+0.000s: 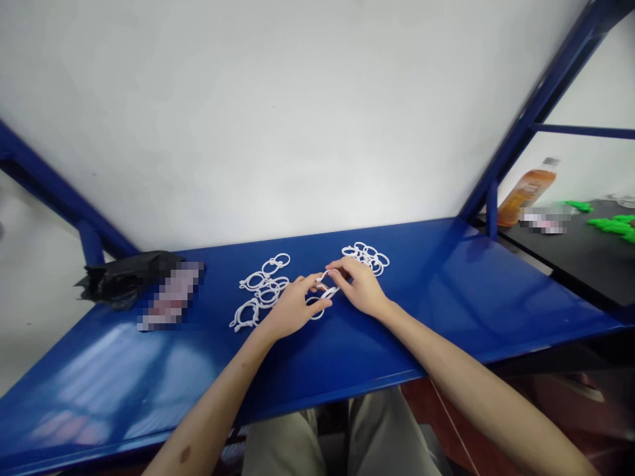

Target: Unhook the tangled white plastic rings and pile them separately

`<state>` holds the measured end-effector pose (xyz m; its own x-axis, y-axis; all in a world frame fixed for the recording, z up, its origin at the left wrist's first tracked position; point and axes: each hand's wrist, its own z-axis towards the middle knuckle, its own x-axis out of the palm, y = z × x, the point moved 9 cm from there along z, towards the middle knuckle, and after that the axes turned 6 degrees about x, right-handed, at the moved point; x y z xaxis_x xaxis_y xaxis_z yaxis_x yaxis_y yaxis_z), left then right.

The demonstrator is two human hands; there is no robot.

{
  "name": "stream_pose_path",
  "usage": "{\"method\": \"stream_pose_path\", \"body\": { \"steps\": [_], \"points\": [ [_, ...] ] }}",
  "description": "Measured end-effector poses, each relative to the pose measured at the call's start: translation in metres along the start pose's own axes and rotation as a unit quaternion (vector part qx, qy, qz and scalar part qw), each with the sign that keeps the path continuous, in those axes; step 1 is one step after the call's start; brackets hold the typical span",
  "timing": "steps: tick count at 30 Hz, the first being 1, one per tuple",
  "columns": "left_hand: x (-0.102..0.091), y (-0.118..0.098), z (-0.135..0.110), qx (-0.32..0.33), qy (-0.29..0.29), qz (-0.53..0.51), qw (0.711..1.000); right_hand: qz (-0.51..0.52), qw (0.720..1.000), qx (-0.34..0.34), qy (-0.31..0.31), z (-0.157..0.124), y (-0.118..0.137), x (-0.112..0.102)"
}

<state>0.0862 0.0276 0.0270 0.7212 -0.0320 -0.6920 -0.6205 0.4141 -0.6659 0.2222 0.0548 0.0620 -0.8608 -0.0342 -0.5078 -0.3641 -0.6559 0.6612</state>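
Observation:
Both of my hands meet over the middle of a blue table (446,291). My left hand (290,309) and my right hand (360,285) are both closed in a pinch on the same white plastic ring (323,297), held just above the tabletop. To the left lies a loose group of several white rings (262,287). Behind my right hand sits a tighter pile of white rings (367,256).
A black bag (124,277) with a blurred label lies at the table's far left. Blue frame posts (526,125) rise at both sides against a white wall. To the right, a darker table holds an orange drink bottle (528,188) and green plastic parts (615,225).

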Motion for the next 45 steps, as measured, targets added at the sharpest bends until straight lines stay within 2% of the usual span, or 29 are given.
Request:
{"method": "stream_pose_path", "body": {
  "steps": [3, 6, 10, 13, 15, 17, 21, 26, 31, 35, 37, 42, 45],
  "points": [
    [0.002, -0.002, 0.0, 0.0, 0.021, 0.002, 1.0, -0.002, 1.0, -0.014, 0.01, 0.0, 0.003, 0.001],
    [-0.001, -0.002, 0.001, -0.002, 0.017, 0.016, 1.0, -0.01, 1.0, -0.018, 0.013, 0.0, 0.003, 0.0],
    [-0.018, 0.005, 0.004, -0.008, -0.05, 0.105, 0.993, -0.036, 0.999, 0.025, 0.002, 0.003, -0.007, -0.003],
    [-0.031, 0.007, 0.003, 0.02, -0.109, 0.2, 0.974, -0.056, 0.996, 0.066, 0.015, 0.003, -0.017, -0.001],
    [-0.034, 0.008, 0.002, 0.03, -0.116, 0.241, 0.963, -0.064, 0.994, 0.087, 0.027, 0.003, -0.022, 0.001],
    [-0.031, 0.01, 0.001, 0.029, -0.097, 0.254, 0.962, -0.069, 0.992, 0.103, 0.032, 0.003, -0.025, 0.002],
    [-0.018, 0.0, 0.001, 0.047, -0.054, 0.222, 0.972, -0.067, 0.991, 0.111, 0.02, 0.002, -0.025, 0.0],
    [-0.016, -0.008, 0.003, 0.035, -0.069, 0.162, 0.984, -0.023, 0.995, 0.095, 0.008, 0.0, -0.016, 0.0],
    [-0.025, 0.004, 0.005, -0.021, -0.107, 0.06, 0.992, 0.043, 0.993, 0.067, 0.082, -0.003, -0.008, 0.016],
    [-0.027, 0.014, 0.002, -0.062, -0.125, 0.01, 0.99, 0.059, 0.992, 0.051, 0.104, -0.005, -0.005, 0.021],
    [-0.028, 0.01, 0.0, -0.042, -0.13, 0.022, 0.99, 0.042, 0.992, 0.033, 0.111, -0.007, -0.002, 0.022],
    [-0.03, -0.011, -0.004, 0.082, -0.131, 0.087, 0.984, -0.02, 0.99, -0.049, 0.132, -0.014, 0.011, 0.027],
    [-0.025, -0.015, -0.003, 0.104, -0.122, 0.116, 0.98, -0.044, 0.988, -0.046, 0.138, -0.015, 0.009, 0.031]
  ]
}}
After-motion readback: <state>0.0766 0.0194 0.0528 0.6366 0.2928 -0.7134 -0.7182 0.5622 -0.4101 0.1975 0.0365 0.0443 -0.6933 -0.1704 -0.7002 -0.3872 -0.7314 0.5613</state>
